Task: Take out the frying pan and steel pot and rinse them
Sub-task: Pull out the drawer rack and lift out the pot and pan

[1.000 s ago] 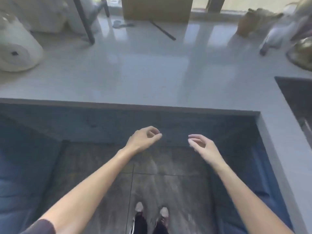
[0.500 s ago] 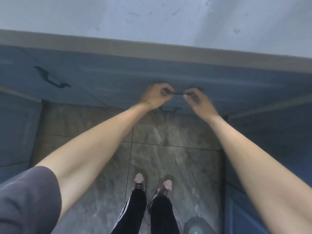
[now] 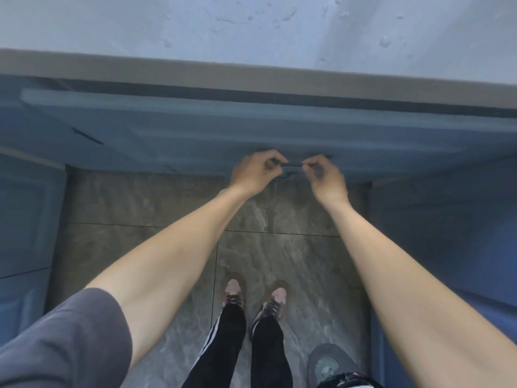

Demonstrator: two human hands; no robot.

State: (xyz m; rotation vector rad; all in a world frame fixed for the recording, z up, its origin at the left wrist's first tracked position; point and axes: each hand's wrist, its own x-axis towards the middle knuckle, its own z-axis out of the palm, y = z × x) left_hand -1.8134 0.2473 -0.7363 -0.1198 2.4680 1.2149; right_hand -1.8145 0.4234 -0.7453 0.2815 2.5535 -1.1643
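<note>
Under the grey counter (image 3: 251, 26) runs a blue drawer front (image 3: 223, 130), pulled out a little so that a dark gap shows beneath the counter edge. My left hand (image 3: 256, 172) and my right hand (image 3: 324, 175) both grip its thin black handle (image 3: 292, 164), fingers curled round it from either end. A second black handle (image 3: 288, 175) shows just below, between my hands. No frying pan or steel pot is in sight; the drawer's inside is hidden.
Water drops lie on the counter top. Blue cabinet fronts (image 3: 25, 219) flank me on the left and on the right (image 3: 447, 233). Another black handle (image 3: 88, 136) sits at the far left. My feet (image 3: 256, 296) stand on a grey tiled floor, with a dark round object (image 3: 333, 365) at the lower right.
My view dropped from the counter top to the cabinet front. Both hands reached forward, closed on the black handle, and the drawer front has come out slightly.
</note>
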